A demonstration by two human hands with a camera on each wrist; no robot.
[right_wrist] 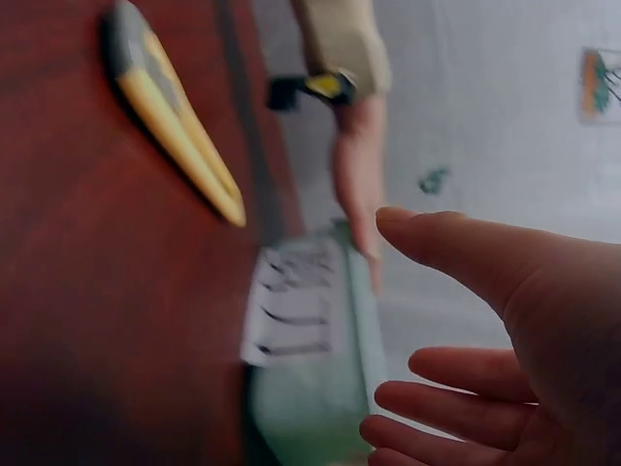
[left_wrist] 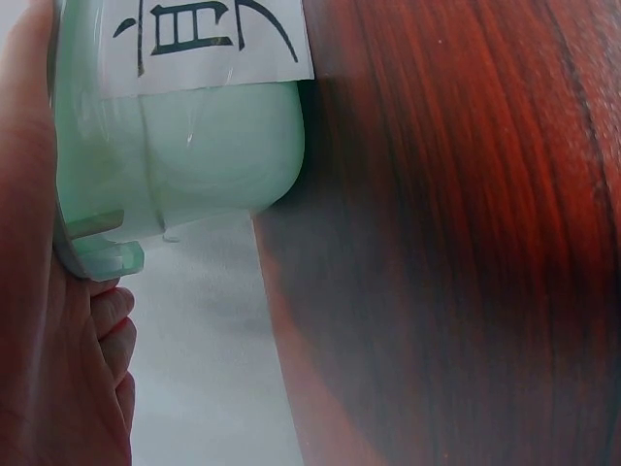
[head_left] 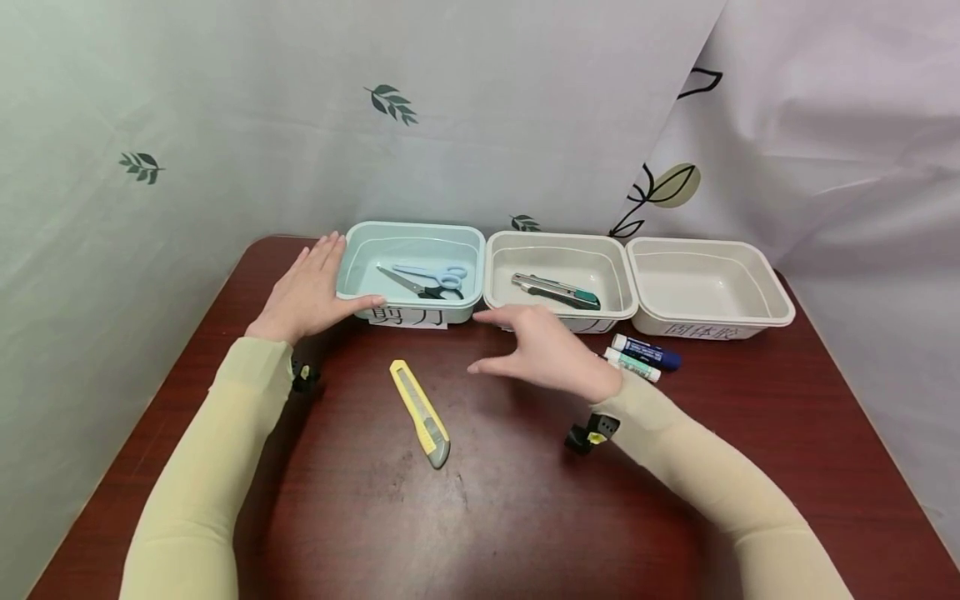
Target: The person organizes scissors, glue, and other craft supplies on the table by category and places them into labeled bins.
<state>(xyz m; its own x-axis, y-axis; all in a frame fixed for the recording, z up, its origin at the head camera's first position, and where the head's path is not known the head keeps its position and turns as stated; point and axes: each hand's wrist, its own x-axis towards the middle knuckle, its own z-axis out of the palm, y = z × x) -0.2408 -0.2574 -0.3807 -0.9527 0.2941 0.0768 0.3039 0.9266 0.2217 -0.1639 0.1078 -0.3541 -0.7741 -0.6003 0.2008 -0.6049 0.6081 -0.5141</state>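
Note:
My left hand (head_left: 303, 292) rests at the left end of the light teal bin (head_left: 416, 307), its fingers straight along the side and its thumb across the front rim. Inside that bin lie blue-handled scissors (head_left: 450, 277) and black-handled scissors (head_left: 431, 292). My right hand (head_left: 543, 346) is in front of the middle beige bin (head_left: 491, 287), thumb and fingers spread apart with nothing between them. A green-and-black box cutter (head_left: 558, 292) lies in the middle bin. Between my forearms, a yellow box cutter (head_left: 420, 412) lies flat on the dark red table (head_left: 495, 500).
On the right stands another beige bin (head_left: 708, 283) with a handwritten label. A blue glue stick (head_left: 648, 352) and a white-and-green glue stick (head_left: 633, 365) lie before it, beside my right wrist. A pale patterned curtain (head_left: 525, 108) hangs behind the table.

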